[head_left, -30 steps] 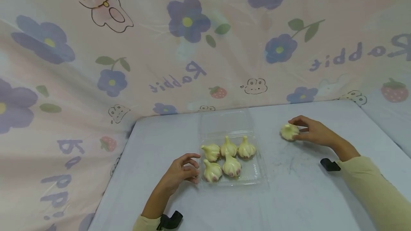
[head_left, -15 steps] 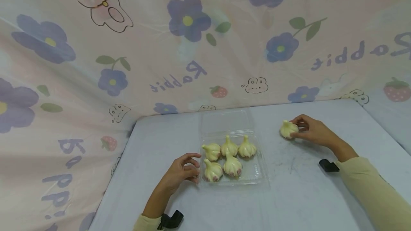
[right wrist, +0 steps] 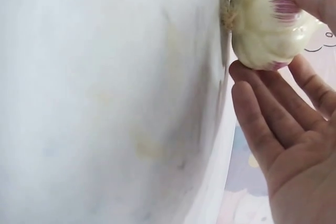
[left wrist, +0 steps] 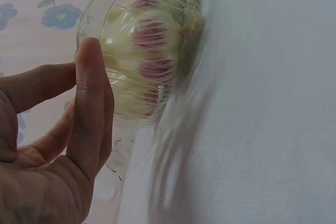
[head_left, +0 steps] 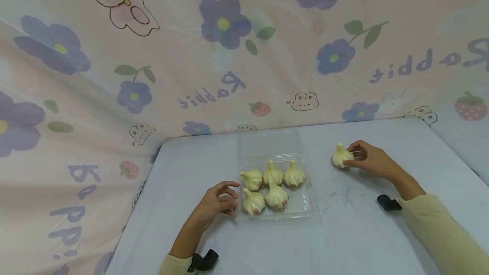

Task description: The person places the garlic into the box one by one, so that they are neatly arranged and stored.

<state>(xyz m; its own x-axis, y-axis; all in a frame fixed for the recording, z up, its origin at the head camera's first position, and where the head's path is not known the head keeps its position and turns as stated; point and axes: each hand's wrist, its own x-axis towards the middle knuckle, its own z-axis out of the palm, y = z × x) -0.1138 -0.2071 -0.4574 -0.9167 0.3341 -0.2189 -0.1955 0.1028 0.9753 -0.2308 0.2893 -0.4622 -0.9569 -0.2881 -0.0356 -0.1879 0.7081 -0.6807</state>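
Note:
In the head view my right hand [head_left: 372,160] holds a garlic bulb [head_left: 341,156] at the table's right side, thumb and fingers on its sides. The right wrist view shows this garlic bulb [right wrist: 270,22], purple-streaked, its root end at or very near the white surface. My left hand [head_left: 215,205] is at the left edge of a clear plastic container [head_left: 299,211], fingers loosely bent. In the left wrist view, the fingertips of the left hand [left wrist: 63,145] touch the container's wall beside its rim [left wrist: 86,19]. Several garlic bulbs [head_left: 276,197] sit in the container's tray.
The container's clear lid [head_left: 269,143] lies folded back toward the printed curtain [head_left: 279,75] behind the table. A white cloth covers the table [head_left: 355,237]. Faint dark marks show on it right of the container. Black wrist mounts [head_left: 204,261] are on both sleeves.
The garlic bulb in my right hand has tilted so its stem points up and away, and has shifted slightly left. My left hand and the container have stayed nearly still.

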